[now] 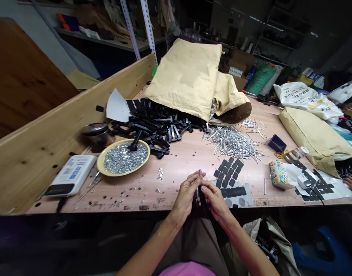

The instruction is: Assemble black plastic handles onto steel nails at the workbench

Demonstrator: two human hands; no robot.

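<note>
Black part [203,199]: looking slim, elongated
Pose: pointing roughly upward
Hold: being gripped by left hand [187,191], right hand [215,197]

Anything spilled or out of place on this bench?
Yes. Small metal bits lie loose on the bench, outside the bowl full of similar ones, as if spilled. One rod also lies apart from the rod pile.

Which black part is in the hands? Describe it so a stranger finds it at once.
Follow the front edge of the work table to near its middle, where the left hand and the right hand meet. They hold a slim black part between them. Unlike the heaped black parts beside the big paper sack, it is gripped by both hands.
</note>
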